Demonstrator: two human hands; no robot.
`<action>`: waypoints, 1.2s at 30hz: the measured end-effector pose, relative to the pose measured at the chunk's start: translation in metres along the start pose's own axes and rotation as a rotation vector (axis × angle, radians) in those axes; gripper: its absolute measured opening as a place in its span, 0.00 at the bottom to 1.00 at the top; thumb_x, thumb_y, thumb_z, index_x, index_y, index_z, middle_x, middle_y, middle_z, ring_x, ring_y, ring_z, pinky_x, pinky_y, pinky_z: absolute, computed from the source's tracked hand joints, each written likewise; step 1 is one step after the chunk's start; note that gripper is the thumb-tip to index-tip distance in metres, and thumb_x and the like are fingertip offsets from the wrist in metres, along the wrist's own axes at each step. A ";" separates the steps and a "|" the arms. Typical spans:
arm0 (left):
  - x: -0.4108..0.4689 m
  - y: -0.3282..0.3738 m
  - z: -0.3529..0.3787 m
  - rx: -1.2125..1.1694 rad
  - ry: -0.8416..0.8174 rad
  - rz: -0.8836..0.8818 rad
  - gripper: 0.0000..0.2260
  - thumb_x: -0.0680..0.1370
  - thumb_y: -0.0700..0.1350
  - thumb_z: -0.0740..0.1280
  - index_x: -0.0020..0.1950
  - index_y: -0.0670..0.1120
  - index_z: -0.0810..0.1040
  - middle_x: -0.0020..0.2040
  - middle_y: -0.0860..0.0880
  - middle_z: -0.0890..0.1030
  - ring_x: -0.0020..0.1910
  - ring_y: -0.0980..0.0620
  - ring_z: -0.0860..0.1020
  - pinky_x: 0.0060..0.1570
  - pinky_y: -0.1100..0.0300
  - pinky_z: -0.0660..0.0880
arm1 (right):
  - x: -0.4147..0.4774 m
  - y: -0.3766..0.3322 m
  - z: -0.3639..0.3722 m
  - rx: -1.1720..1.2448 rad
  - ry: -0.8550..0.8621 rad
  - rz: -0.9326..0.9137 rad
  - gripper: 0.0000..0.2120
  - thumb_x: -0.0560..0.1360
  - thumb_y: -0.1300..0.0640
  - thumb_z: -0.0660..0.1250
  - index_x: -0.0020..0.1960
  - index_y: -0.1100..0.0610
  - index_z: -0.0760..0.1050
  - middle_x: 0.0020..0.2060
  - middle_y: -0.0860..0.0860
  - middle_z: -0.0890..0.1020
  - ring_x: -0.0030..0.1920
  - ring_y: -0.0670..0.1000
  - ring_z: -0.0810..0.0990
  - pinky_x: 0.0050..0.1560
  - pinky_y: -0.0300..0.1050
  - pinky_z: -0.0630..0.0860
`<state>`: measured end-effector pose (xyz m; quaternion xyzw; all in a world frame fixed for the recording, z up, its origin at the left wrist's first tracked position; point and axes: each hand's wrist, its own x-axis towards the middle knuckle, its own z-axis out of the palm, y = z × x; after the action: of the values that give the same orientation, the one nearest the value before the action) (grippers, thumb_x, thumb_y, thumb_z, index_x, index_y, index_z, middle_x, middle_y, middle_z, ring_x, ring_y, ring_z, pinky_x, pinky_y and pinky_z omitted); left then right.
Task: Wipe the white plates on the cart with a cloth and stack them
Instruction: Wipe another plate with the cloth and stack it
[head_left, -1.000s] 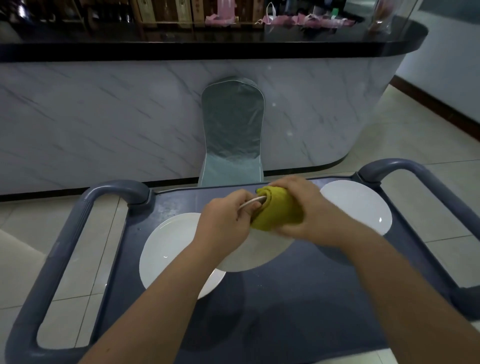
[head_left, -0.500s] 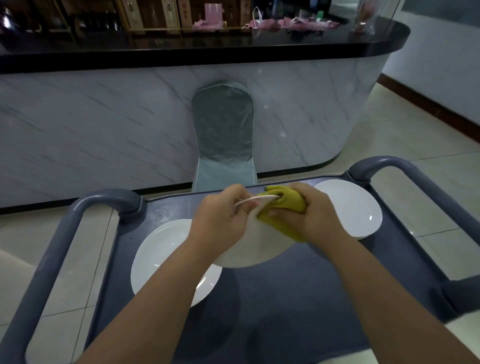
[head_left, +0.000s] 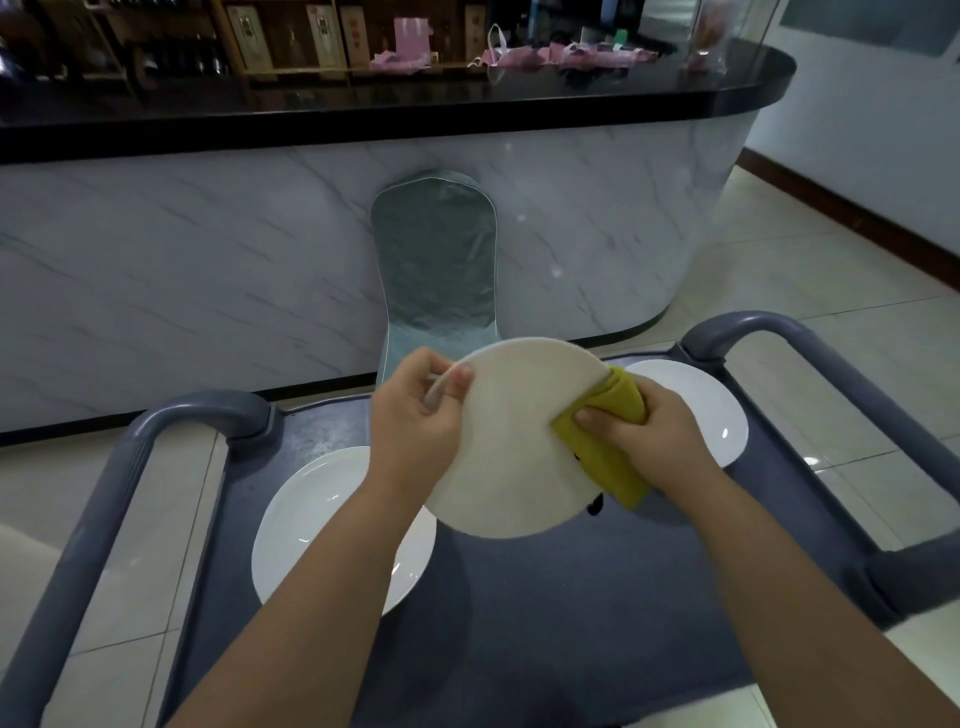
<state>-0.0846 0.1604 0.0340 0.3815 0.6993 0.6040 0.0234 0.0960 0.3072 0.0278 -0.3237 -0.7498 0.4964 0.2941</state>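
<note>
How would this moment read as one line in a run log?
step: wiping | left hand: grips raised plate rim | right hand: pinches yellow cloth over its edge | cart: left plate, right plate unstacked

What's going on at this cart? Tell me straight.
A person is wiping a white plate held tilted above the cart. The left hand grips its left rim, and the right hand pinches a yellow cloth over its right edge. Two more lie flat and apart on the cart top, the left plate and the far right plate; nothing is stacked yet.
</note>
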 end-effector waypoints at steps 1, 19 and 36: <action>-0.003 0.002 0.002 0.049 -0.058 0.051 0.11 0.77 0.47 0.67 0.36 0.47 0.71 0.28 0.54 0.71 0.29 0.57 0.69 0.29 0.67 0.63 | -0.001 0.000 0.000 -0.063 -0.020 -0.009 0.13 0.67 0.49 0.78 0.47 0.42 0.78 0.40 0.41 0.82 0.44 0.42 0.80 0.42 0.38 0.76; -0.009 -0.025 -0.007 0.091 -0.086 -0.192 0.02 0.78 0.52 0.65 0.49 0.56 0.75 0.41 0.59 0.80 0.41 0.64 0.78 0.38 0.73 0.71 | -0.025 0.027 0.027 0.357 0.228 0.296 0.09 0.69 0.57 0.76 0.48 0.51 0.81 0.43 0.52 0.85 0.48 0.58 0.83 0.51 0.60 0.81; -0.001 -0.006 0.008 0.140 -0.036 -0.051 0.14 0.79 0.52 0.65 0.35 0.49 0.75 0.29 0.55 0.75 0.30 0.57 0.72 0.31 0.64 0.68 | -0.006 0.003 -0.003 0.038 -0.082 0.150 0.13 0.68 0.53 0.77 0.49 0.46 0.78 0.42 0.45 0.83 0.45 0.47 0.82 0.41 0.39 0.79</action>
<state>-0.0831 0.1670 0.0262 0.3751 0.7486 0.5461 0.0244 0.1028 0.3051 0.0249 -0.3528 -0.7252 0.5442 0.2314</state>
